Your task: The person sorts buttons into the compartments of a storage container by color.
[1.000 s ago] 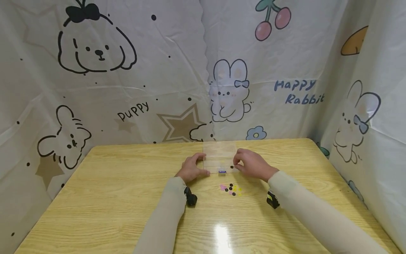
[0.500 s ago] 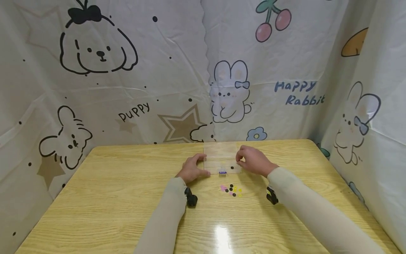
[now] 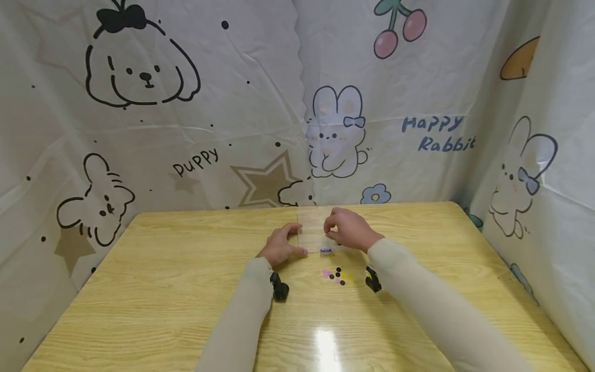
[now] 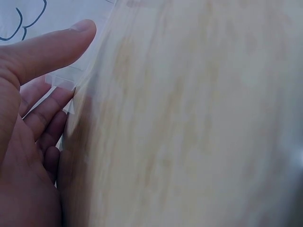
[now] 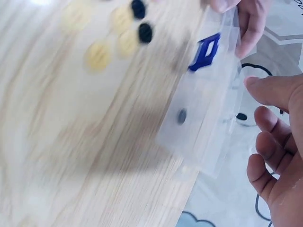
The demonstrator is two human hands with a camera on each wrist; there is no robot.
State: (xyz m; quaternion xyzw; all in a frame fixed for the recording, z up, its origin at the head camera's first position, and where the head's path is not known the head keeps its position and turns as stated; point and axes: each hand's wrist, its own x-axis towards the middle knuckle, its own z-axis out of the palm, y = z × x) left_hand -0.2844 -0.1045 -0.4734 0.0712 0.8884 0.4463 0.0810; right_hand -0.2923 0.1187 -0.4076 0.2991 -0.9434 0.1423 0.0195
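A clear plastic box (image 3: 307, 238) with a blue latch (image 5: 206, 52) stands on the table with its lid raised at the back. My left hand (image 3: 279, 246) grips the box's left end, thumb at the front corner and fingers behind. Over the box hovers my right hand (image 3: 350, 230), thumb and index finger brought together and the other fingers curled. I cannot tell whether those fingertips hold anything. One dark button (image 5: 182, 116) shows in the box's right part. In front of the box lie loose buttons: black (image 3: 338, 269), pink (image 3: 326, 273) and yellow (image 5: 98, 55).
The wooden table (image 3: 186, 289) reaches back to a printed curtain (image 3: 260, 103), which also hangs along the sides. The box stands near the table's back edge. Black wrist cameras (image 3: 280, 290) sit under both wrists.
My right hand has moved left, from the box's right end to over its middle, and now covers part of the box. The left hand keeps its place on the box; the loose buttons lie as before.
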